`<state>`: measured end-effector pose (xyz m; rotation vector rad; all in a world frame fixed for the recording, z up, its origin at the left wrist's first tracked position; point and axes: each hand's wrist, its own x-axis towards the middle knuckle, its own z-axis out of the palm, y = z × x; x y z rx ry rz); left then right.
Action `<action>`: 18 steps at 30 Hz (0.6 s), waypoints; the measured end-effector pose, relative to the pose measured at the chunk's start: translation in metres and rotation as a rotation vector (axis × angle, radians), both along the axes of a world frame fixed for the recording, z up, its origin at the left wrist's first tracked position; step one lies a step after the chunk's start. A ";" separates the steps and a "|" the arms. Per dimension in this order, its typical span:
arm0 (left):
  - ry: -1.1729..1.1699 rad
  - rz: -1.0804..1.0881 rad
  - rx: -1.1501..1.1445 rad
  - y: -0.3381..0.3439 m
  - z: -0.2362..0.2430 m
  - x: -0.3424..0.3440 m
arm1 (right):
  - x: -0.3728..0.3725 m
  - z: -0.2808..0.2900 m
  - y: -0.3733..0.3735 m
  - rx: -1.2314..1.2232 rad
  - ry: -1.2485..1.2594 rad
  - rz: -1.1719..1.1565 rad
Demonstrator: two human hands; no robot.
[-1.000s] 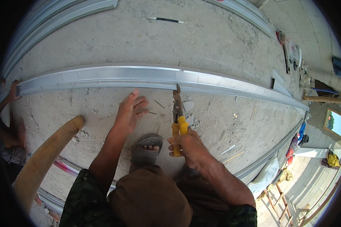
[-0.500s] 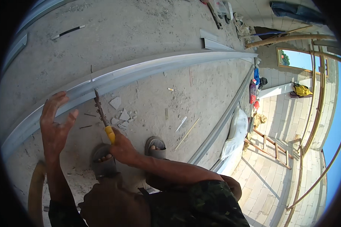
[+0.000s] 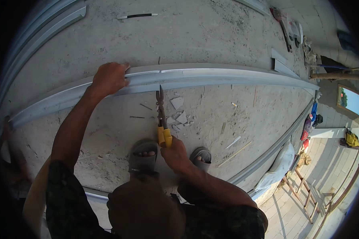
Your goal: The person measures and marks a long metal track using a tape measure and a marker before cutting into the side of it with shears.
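A long, pale grey metal profile [image 3: 211,75] lies across the floor in front of my feet, with a slit in its far flange. My left hand [image 3: 110,78] is closed over the profile to the left of that slit, its fingers hooked across the far edge. In my right hand [image 3: 176,154] are tin snips [image 3: 160,107] with yellow grips, held by the handles. The two grips show slightly apart. The tips of the snips point away from me at the profile's near edge, just below the slit; whether they touch it I cannot tell.
Broken grey chips [image 3: 179,115] and thin rods lie beside the snips. My sandalled feet [image 3: 143,159] are close by. More metal profiles [image 3: 48,34] lie far left; another [image 3: 267,143] runs at the right, near a white sack [image 3: 277,165] and a wooden ladder [image 3: 305,193]. Someone's blurred limb [image 3: 8,131] shows at the left edge.
My left hand, spread and off the profile before, has taken hold of it. The snips have turned more upright and both grips now show. The whole view has shifted.
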<state>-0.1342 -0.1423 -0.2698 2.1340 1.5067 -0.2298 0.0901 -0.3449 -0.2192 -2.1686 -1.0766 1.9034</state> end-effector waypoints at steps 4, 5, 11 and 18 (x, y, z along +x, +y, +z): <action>0.013 0.047 -0.032 -0.005 0.003 -0.007 | 0.000 0.026 -0.010 -0.293 0.240 -0.293; -0.001 0.038 -0.009 -0.009 0.000 -0.007 | 0.002 0.039 -0.007 -0.386 0.301 -0.467; 0.020 0.037 0.039 -0.026 0.003 -0.002 | 0.046 0.067 -0.001 -0.445 0.212 -0.548; -0.037 -0.005 0.306 -0.053 -0.004 -0.005 | 0.132 0.097 0.017 -0.192 -0.125 -0.415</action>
